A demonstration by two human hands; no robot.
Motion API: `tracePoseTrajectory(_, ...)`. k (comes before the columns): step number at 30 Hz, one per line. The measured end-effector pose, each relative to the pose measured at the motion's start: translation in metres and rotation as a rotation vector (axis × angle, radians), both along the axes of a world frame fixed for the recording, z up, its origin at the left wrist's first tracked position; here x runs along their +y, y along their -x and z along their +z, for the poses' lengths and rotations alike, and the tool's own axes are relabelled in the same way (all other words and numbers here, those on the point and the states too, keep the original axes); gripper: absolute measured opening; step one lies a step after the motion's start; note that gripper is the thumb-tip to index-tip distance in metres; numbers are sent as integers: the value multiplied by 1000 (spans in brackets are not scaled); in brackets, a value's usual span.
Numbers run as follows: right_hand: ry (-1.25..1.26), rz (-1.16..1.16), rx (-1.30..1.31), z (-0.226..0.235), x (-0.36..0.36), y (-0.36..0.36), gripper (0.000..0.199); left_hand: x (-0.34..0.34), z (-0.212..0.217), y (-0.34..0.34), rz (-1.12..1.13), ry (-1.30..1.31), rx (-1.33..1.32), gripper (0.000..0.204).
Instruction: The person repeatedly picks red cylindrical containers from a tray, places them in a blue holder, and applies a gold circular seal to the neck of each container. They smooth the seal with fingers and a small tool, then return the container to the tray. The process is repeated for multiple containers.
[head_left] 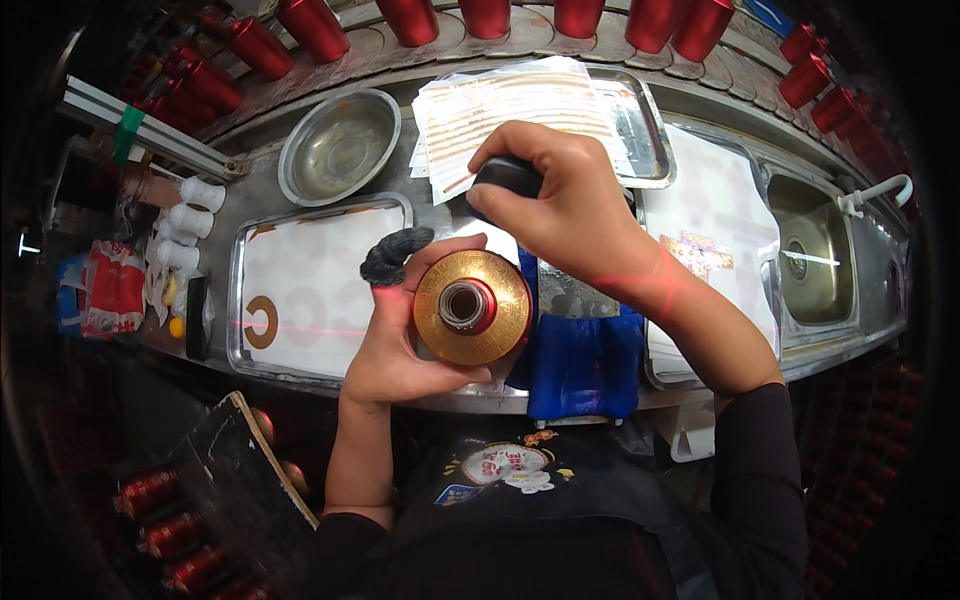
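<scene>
My left hand (385,345) is wrapped round a bottle (450,335) with a gold patterned shoulder, red at its side and neck. The bottle's open mouth faces up at me. A dark grey cloth-like wrap (395,256) covers one finger of this hand. Above and to the right of the bottle, my right hand (575,190) grips a black, rounded block-like tool (512,178), whose lower end is hidden. The tool and bottle are apart in the picture. Below the right hand, a blue cloth-like cover (585,365) lies over the counter's front edge.
On the left, a metal tray (236,300) holds white sheets and a gold C-shaped decal (261,321). Behind it sits a metal bowl (340,145). Printed gold-striped sheets (540,105) lie at the back. White sheets (700,200) and a sink (815,255) are right. Red bottles (405,20) line a conveyor.
</scene>
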State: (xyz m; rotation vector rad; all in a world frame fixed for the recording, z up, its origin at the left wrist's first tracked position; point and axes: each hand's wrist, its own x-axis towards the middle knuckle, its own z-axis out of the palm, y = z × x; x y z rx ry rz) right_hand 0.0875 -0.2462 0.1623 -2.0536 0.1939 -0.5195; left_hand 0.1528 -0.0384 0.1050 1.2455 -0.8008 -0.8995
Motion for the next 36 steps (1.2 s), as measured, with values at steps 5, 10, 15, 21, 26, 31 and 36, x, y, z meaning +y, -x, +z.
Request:
tracePoseTrajectory(5, -14, -42, -154, 25, 27, 59, 22, 0, -9, 16, 293, 236, -60, 103)
tracePoseTrajectory(10, 24, -103, -132, -19, 32, 76, 23, 2, -12, 16, 279, 80, -213, 88)
tracePoseTrajectory(15, -34, -66, -71, -24, 9, 52, 18, 2, -8, 14, 278, 91, -246, 91)
tracePoseTrajectory(21, -58, 120, -18, 6, 0, 6, 17, 2, 13, -14, -4, 47, -16, 98)
tracePoseTrajectory(26, -169, 284, 62, 9, -6, -2, 19, 5, 16, -13, -38, 141, -44, 110)
tracePoseTrajectory(31, -97, 342, 57, 7, -11, -24, 23, 7, 3, -4, 53, 74, -42, 103)
tracePoseTrajectory(36, -123, 610, 133, 6, -12, -48, 23, 4, 5, -12, -3, 29, 159, 108)
